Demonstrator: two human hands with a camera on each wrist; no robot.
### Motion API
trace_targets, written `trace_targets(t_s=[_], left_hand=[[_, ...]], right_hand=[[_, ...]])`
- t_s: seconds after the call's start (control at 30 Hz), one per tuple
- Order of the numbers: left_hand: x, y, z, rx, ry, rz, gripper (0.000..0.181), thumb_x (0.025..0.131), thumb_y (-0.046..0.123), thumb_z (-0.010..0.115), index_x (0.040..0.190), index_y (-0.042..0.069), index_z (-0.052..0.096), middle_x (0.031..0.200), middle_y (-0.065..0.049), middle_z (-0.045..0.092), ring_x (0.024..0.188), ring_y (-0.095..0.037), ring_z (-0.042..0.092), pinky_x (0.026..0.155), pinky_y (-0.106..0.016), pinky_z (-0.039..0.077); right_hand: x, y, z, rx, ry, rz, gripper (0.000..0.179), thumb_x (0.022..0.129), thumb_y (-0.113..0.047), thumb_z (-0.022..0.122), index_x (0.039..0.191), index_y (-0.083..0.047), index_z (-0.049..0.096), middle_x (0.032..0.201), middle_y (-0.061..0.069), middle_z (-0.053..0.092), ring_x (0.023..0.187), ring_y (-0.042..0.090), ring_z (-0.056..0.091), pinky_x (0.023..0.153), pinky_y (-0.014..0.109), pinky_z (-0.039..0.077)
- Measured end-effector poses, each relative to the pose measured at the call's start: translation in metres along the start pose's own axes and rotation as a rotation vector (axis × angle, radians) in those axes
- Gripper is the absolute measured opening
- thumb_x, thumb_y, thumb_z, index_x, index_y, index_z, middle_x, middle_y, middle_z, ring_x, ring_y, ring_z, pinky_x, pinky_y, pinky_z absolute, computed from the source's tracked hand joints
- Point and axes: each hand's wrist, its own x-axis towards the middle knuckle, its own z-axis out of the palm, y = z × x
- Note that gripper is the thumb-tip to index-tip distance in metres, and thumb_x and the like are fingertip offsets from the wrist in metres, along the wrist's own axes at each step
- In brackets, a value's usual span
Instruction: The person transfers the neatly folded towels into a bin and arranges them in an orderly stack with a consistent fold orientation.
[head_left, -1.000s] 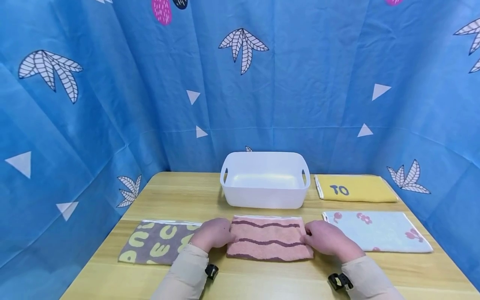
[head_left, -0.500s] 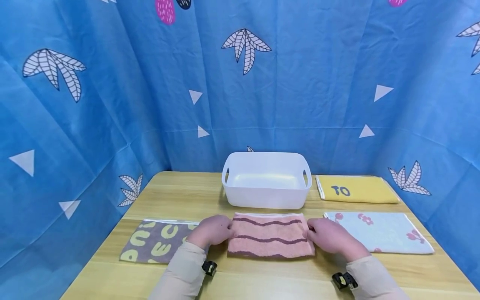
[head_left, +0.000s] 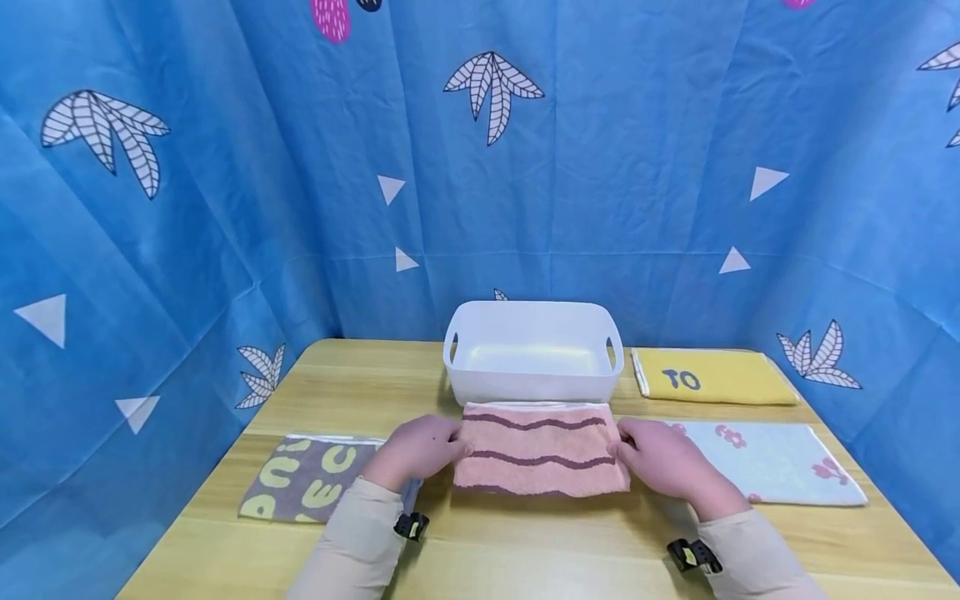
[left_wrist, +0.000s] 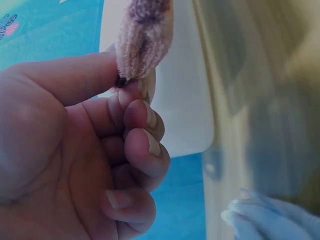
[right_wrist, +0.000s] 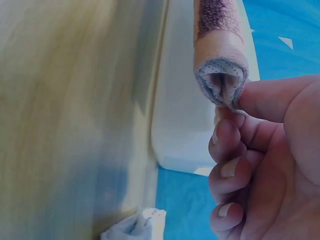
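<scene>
A folded pink towel (head_left: 540, 454) with wavy maroon stripes hangs between my two hands, in front of a white plastic basket (head_left: 532, 387). My left hand (head_left: 422, 450) pinches its left edge between thumb and fingers. At the opposite edge my right hand (head_left: 663, 457) pinches it the same way. In the left wrist view the towel's folded end (left_wrist: 142, 45) sits at the thumb tip. The right wrist view shows the layered end (right_wrist: 221, 75) of the towel, with the basket's wall (right_wrist: 182, 115) behind. The towel hides part of the basket's lower front.
On the left lies a folded purple-grey towel (head_left: 292, 479) with yellow letters, partly behind the left forearm. A white towel with pink flowers (head_left: 780, 458) lies on the right, and a yellow towel (head_left: 735, 377) behind it. Blue curtain (head_left: 600, 167) surrounds the wooden table (head_left: 540, 550).
Both hands have lifted the pink towel off the table and moved it forward, closer to the basket. The basket and the other towels stay in place.
</scene>
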Motion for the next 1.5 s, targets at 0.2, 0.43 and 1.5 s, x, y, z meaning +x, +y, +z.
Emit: trace_targets(t_s=[0.2, 0.43, 1.5], left_hand=[[-0.003, 0.003, -0.007, -0.043, 0.046, -0.008, 0.019, 0.103, 0.033, 0.058, 0.089, 0.021, 0.063, 0.07, 0.003, 0.053, 0.064, -0.015, 0.052, 0.062, -0.036, 0.043], [-0.008, 0.013, -0.023, -0.034, 0.107, -0.01, 0.022, 0.106, 0.033, 0.054, 0.091, 0.018, 0.06, 0.073, 0.001, 0.052, 0.067, -0.016, 0.051, 0.065, -0.037, 0.043], [0.038, 0.008, -0.073, 0.025, 0.126, 0.015, 0.027, 0.108, 0.036, 0.048, 0.105, 0.013, 0.062, 0.085, -0.001, 0.058, 0.081, -0.02, 0.054, 0.076, -0.04, 0.045]], right_hand=[[-0.002, -0.005, -0.011, 0.023, 0.034, -0.028, 0.01, 0.1, -0.027, 0.064, 0.093, -0.02, 0.062, 0.072, -0.006, 0.052, 0.067, 0.014, 0.05, 0.065, 0.037, 0.042], [-0.003, -0.009, -0.021, 0.033, 0.083, -0.043, 0.012, 0.101, -0.028, 0.062, 0.104, -0.017, 0.065, 0.085, -0.004, 0.061, 0.076, 0.016, 0.054, 0.07, 0.04, 0.045], [0.047, -0.012, -0.069, 0.082, 0.074, -0.047, 0.02, 0.106, -0.027, 0.053, 0.092, -0.013, 0.056, 0.072, 0.003, 0.048, 0.063, 0.02, 0.047, 0.057, 0.036, 0.039]])
